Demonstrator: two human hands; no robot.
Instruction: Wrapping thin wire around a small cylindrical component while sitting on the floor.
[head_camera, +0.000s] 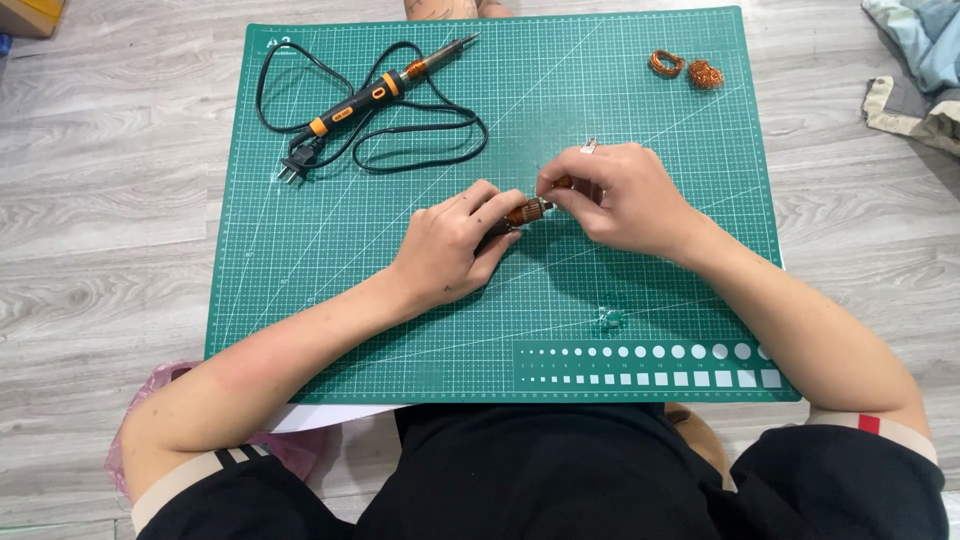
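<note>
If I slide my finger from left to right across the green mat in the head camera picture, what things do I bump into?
Soldering iron with its black cord → left hand → small copper-wound part held by both hands → right hand → two copper wire coils.

Home floor workspace — cutting mat (330, 300) (soldering iron (375, 95)) on laminate.

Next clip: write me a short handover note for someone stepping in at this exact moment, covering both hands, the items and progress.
Left hand: gripping the small copper-wound coil at mat centre.
Right hand: fingertips pinching the coil's other end; a small metal piece shows above the knuckles.
Soldering iron: lying untouched with its black cord unplugged, top left of the green cutting mat.
Two copper wire bundles: top right, untouched.
Done: coil in hand. Left: soldering not yet begun.
</note>
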